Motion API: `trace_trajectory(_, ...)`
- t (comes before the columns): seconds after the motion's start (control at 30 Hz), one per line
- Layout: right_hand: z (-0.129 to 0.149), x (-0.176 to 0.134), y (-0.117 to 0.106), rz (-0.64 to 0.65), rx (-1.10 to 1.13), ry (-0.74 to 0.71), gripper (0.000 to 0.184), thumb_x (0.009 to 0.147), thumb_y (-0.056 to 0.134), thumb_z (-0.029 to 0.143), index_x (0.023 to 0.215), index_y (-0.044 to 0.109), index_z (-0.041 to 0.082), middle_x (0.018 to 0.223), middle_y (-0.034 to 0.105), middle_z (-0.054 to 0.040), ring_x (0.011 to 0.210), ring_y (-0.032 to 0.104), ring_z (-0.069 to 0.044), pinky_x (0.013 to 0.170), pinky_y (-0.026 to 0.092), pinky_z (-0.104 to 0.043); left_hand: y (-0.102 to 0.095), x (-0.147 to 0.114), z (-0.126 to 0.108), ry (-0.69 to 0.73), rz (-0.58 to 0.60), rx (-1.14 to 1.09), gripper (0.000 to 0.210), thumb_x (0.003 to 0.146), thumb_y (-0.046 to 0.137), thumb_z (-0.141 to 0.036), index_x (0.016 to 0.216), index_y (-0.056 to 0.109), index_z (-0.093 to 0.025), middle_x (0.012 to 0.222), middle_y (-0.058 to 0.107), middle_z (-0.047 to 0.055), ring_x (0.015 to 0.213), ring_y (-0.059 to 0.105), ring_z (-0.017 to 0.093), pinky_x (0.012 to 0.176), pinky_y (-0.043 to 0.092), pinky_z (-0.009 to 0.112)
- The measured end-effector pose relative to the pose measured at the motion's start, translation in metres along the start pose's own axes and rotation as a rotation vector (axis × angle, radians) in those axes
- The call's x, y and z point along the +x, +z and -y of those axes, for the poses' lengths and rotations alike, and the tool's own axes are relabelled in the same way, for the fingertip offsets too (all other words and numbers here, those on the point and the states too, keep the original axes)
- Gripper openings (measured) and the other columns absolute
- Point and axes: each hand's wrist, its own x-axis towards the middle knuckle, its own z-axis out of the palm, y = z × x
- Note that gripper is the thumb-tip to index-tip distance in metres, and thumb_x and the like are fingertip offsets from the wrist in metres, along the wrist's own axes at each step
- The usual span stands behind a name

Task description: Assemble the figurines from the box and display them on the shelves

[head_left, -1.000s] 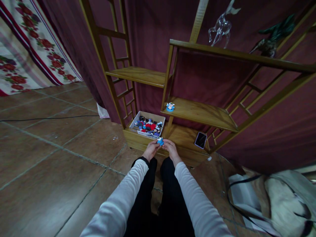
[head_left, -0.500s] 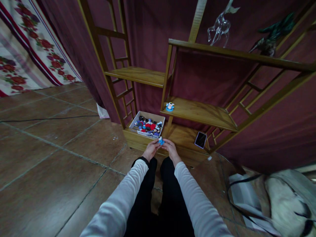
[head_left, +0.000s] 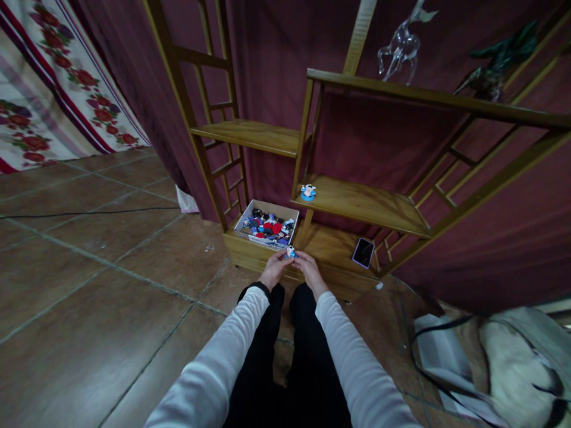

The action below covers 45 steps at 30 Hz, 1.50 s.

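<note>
Between the fingers of both hands is a small blue-and-white figurine [head_left: 291,252]. My left hand [head_left: 273,267] pinches it from the left and my right hand [head_left: 309,270] from the right, just in front of the low shelf base. Its fine details are too small to make out. Right behind it stands an open cardboard box [head_left: 241,228] full of small figurines in red, black, blue and purple. A similar figurine [head_left: 308,192] on a round blue base stands at the left end of the middle shelf.
The wooden shelf unit [head_left: 366,205] rises before a maroon curtain. A phone [head_left: 363,252] lies on the lower board at the right. A clear glass deer [head_left: 401,47] and a dark green ornament [head_left: 499,62] stand up high. A pale bag [head_left: 513,356] sits on the floor.
The figurine in my hands has been turned, so more white and less blue faces up. Both hands stay in nearly the same place.
</note>
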Motion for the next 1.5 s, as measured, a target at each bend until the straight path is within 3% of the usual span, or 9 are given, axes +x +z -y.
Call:
trace_trajectory(0.27, 0.0022, -0.0010, 0.0011, -0.055, 0.016, -0.039, 0.032, 0.056, 0.071, 0.025, 0.087, 0.067, 0.018, 0.085, 0.070, -0.0023, 0.077, 0.064, -0.016, 0.077, 0.050, -0.032, 0.0019, -0.0027, -0.0029, -0.045, 0.037, -0.069, 0.036, 0.056, 0.077, -0.012, 0.091, 0.068, -0.013, 0.085, 0.069, 0.006, 0.080, 0.061, 0.014, 0.082, 0.042, 0.029)
trace_trajectory(0.63, 0.0023, -0.0032, 0.0022, 0.008, 0.034, -0.052, 0.030, 0.057, 0.071, 0.027, 0.085, 0.067, 0.020, 0.092, 0.069, -0.0025, 0.087, 0.063, -0.018, 0.080, 0.050, -0.032, 0.0006, -0.0004, 0.0018, 0.055, -0.028, 0.032, 0.042, 0.048, 0.081, -0.015, 0.087, 0.069, -0.014, 0.079, 0.068, 0.003, 0.075, 0.059, 0.013, 0.081, 0.042, 0.029)
trace_trajectory(1.07, 0.0045, -0.0033, 0.0032, -0.026, 0.036, -0.054, 0.030, 0.054, 0.073, 0.028, 0.082, 0.067, 0.019, 0.085, 0.069, -0.0022, 0.079, 0.063, -0.017, 0.076, 0.051, -0.032, 0.0000, -0.0017, -0.0001, -0.028, 0.024, -0.042, 0.038, 0.053, 0.078, -0.014, 0.090, 0.069, -0.013, 0.083, 0.069, 0.006, 0.073, 0.059, 0.013, 0.078, 0.043, 0.028)
trace_trajectory(1.5, 0.0025, -0.0017, 0.0006, 0.004, 0.017, -0.039, 0.030, 0.053, 0.073, 0.025, 0.082, 0.067, 0.019, 0.084, 0.070, -0.0021, 0.083, 0.064, -0.019, 0.079, 0.049, -0.032, -0.0002, -0.0001, 0.0034, 0.109, -0.014, 0.174, 0.036, 0.050, 0.077, -0.013, 0.085, 0.070, -0.015, 0.075, 0.067, 0.002, 0.072, 0.057, 0.014, 0.076, 0.043, 0.027)
